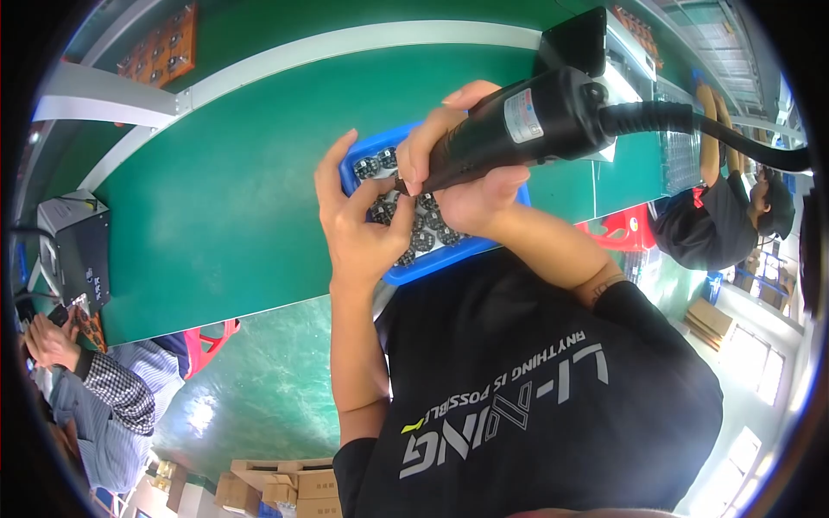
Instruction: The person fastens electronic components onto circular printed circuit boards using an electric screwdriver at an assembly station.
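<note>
My right hand [473, 200] grips a black corded electric screwdriver [509, 125], which lies slantwise with its cable end toward the upper right. Its narrow front end points down to the left, at the fingertips of my left hand [354, 226]. My left thumb and index finger close together around that tip; whatever they pinch is too small and covered to make out. Both hands are above a blue tray [436, 263] at the near edge of the table. Several small round black parts [423, 240] lie in the tray, partly hidden under my hands.
The green table [216, 216] runs left and right, with a white frame bar [363, 39] along its back. A black box-shaped device [76, 242] stands at the left end and a dark screen [577, 43] at the back right. Co-workers [117, 397] sit on both sides. The tool's cable [743, 147] stretches right.
</note>
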`<move>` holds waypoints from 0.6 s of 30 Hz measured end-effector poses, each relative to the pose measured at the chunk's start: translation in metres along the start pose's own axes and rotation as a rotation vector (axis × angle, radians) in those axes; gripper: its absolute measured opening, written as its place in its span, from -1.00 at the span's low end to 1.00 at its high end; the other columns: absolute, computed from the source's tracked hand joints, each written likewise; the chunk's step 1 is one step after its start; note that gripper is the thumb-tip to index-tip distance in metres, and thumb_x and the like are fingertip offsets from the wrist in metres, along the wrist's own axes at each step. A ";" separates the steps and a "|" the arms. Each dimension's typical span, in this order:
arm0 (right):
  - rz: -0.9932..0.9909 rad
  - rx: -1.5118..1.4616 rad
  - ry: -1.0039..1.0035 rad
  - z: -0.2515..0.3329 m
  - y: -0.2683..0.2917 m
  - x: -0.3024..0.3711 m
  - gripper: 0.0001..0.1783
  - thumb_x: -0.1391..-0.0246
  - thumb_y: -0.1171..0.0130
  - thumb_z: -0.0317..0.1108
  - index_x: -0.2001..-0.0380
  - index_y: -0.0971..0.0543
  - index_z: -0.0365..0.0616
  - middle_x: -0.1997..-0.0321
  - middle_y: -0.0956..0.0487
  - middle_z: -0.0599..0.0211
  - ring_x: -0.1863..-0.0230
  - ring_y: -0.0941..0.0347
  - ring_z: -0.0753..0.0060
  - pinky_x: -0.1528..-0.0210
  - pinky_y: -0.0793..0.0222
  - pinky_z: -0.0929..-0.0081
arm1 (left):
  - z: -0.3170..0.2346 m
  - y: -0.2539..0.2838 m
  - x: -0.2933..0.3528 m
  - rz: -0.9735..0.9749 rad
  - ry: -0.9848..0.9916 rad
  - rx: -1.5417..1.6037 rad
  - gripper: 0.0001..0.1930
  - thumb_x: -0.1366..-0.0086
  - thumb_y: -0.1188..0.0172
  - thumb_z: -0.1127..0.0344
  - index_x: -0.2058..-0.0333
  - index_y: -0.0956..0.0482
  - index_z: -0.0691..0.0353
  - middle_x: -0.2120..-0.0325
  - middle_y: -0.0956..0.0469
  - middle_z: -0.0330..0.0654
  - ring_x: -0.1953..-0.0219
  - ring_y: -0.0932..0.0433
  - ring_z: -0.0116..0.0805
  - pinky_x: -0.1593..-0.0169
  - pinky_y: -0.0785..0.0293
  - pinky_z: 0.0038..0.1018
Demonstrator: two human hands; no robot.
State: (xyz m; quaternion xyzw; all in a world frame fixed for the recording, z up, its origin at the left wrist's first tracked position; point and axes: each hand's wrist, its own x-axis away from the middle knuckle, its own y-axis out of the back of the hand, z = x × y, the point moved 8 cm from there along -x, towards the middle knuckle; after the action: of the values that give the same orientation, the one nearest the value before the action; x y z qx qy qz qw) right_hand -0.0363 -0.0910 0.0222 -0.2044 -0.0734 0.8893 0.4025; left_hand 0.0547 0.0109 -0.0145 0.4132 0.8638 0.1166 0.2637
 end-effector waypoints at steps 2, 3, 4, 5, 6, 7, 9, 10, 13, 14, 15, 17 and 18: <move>0.000 -0.007 -0.003 0.000 -0.001 -0.001 0.00 0.08 0.03 0.65 -0.11 -0.15 0.01 0.58 -0.45 0.24 0.66 -0.37 0.39 0.52 -0.36 0.45 | 0.000 0.000 0.000 -0.001 0.002 -0.005 -0.84 0.19 -0.37 0.49 0.52 -0.66 0.34 -0.13 -0.41 0.16 -0.12 -0.45 0.14 -0.11 -0.44 -0.12; 0.002 -0.014 -0.008 0.000 -0.001 -0.001 0.00 0.07 0.03 0.64 -0.11 -0.16 0.01 0.59 -0.45 0.24 0.66 -0.37 0.39 0.53 -0.36 0.45 | 0.000 0.000 0.000 -0.004 0.006 -0.011 -0.84 0.19 -0.37 0.50 0.52 -0.66 0.34 -0.13 -0.41 0.16 -0.12 -0.45 0.14 -0.11 -0.44 -0.12; 0.003 -0.016 -0.008 0.000 -0.002 -0.001 0.00 0.07 0.03 0.64 -0.11 -0.16 0.01 0.59 -0.45 0.24 0.66 -0.37 0.39 0.53 -0.36 0.45 | 0.000 0.000 0.000 -0.005 0.007 -0.012 -0.84 0.19 -0.37 0.50 0.52 -0.66 0.34 -0.13 -0.41 0.16 -0.12 -0.45 0.14 -0.11 -0.44 -0.12; 0.004 -0.011 -0.006 0.000 -0.002 -0.001 0.00 0.07 0.03 0.64 -0.11 -0.16 0.01 0.59 -0.45 0.24 0.66 -0.36 0.39 0.53 -0.36 0.45 | 0.000 0.001 0.000 -0.005 0.006 -0.014 -0.84 0.19 -0.37 0.50 0.52 -0.66 0.34 -0.13 -0.41 0.16 -0.12 -0.45 0.14 -0.11 -0.44 -0.12; 0.003 -0.006 -0.003 0.001 -0.001 -0.001 0.00 0.07 0.03 0.64 -0.11 -0.16 0.01 0.59 -0.45 0.24 0.66 -0.36 0.39 0.53 -0.36 0.45 | 0.000 0.001 0.000 -0.005 0.005 -0.014 -0.84 0.19 -0.37 0.50 0.52 -0.66 0.34 -0.13 -0.42 0.16 -0.12 -0.45 0.14 -0.11 -0.44 -0.12; 0.004 -0.006 -0.002 0.001 -0.001 -0.001 0.00 0.07 0.03 0.64 -0.11 -0.16 0.01 0.59 -0.45 0.24 0.66 -0.36 0.39 0.53 -0.36 0.45 | 0.000 0.001 0.000 -0.006 0.004 -0.015 -0.84 0.19 -0.37 0.50 0.52 -0.66 0.34 -0.13 -0.42 0.16 -0.12 -0.45 0.14 -0.11 -0.44 -0.12; 0.003 -0.017 -0.007 -0.001 -0.001 0.000 0.00 0.07 0.02 0.64 -0.11 -0.16 0.02 0.58 -0.45 0.23 0.66 -0.36 0.38 0.52 -0.36 0.45 | 0.000 0.001 0.000 -0.010 0.008 -0.012 -0.84 0.19 -0.38 0.50 0.53 -0.65 0.33 -0.12 -0.42 0.14 -0.12 -0.44 0.14 -0.11 -0.44 -0.12; 0.003 -0.018 -0.007 -0.001 -0.001 0.000 0.00 0.07 0.02 0.64 -0.11 -0.16 0.02 0.58 -0.45 0.23 0.66 -0.36 0.38 0.52 -0.36 0.45 | 0.000 0.001 0.000 -0.010 0.008 -0.013 -0.84 0.19 -0.38 0.50 0.53 -0.65 0.33 -0.12 -0.42 0.14 -0.12 -0.44 0.14 -0.11 -0.44 -0.12; -0.016 -0.031 0.014 0.000 0.000 0.000 0.00 0.07 0.02 0.63 -0.12 -0.15 0.03 0.58 -0.45 0.23 0.65 -0.37 0.37 0.52 -0.37 0.44 | -0.002 0.002 0.000 -0.011 -0.017 -0.049 -0.82 0.15 -0.45 0.43 0.51 -0.67 0.32 -0.12 -0.44 0.12 -0.07 -0.52 0.05 -0.04 -0.49 -0.19; -0.012 -0.028 0.006 0.000 0.000 0.000 0.00 0.07 0.02 0.63 -0.12 -0.15 0.03 0.58 -0.45 0.23 0.65 -0.37 0.36 0.51 -0.37 0.43 | -0.001 0.002 0.000 -0.011 -0.018 -0.052 -0.81 0.16 -0.46 0.43 0.51 -0.67 0.32 -0.12 -0.44 0.12 -0.07 -0.52 0.05 -0.04 -0.49 -0.19; -0.009 -0.024 -0.001 0.000 0.000 0.000 0.00 0.07 0.02 0.63 -0.13 -0.15 0.04 0.57 -0.45 0.23 0.65 -0.37 0.36 0.51 -0.37 0.43 | -0.001 0.002 0.000 -0.010 -0.020 -0.055 -0.81 0.16 -0.46 0.43 0.52 -0.67 0.32 -0.13 -0.44 0.12 -0.07 -0.52 0.05 -0.03 -0.49 -0.19; -0.006 -0.033 0.005 -0.001 0.001 0.001 0.00 0.07 0.02 0.63 -0.13 -0.15 0.04 0.57 -0.45 0.23 0.65 -0.37 0.36 0.51 -0.37 0.43 | -0.002 0.002 0.000 -0.006 -0.023 -0.059 -0.81 0.16 -0.46 0.43 0.52 -0.67 0.32 -0.13 -0.44 0.12 -0.07 -0.52 0.05 -0.04 -0.49 -0.19; -0.002 -0.042 0.009 -0.001 0.000 0.001 0.00 0.07 0.02 0.63 -0.13 -0.15 0.04 0.57 -0.45 0.23 0.65 -0.37 0.36 0.50 -0.37 0.42 | -0.002 0.002 0.000 -0.004 -0.023 -0.064 -0.81 0.16 -0.46 0.43 0.52 -0.67 0.32 -0.13 -0.44 0.12 -0.07 -0.52 0.05 -0.04 -0.49 -0.19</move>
State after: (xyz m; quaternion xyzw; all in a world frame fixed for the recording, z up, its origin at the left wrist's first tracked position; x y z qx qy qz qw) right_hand -0.0367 -0.0906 0.0212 -0.2170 -0.0906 0.8860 0.3995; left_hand 0.0548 0.0122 -0.0121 0.4044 0.8572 0.1388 0.2870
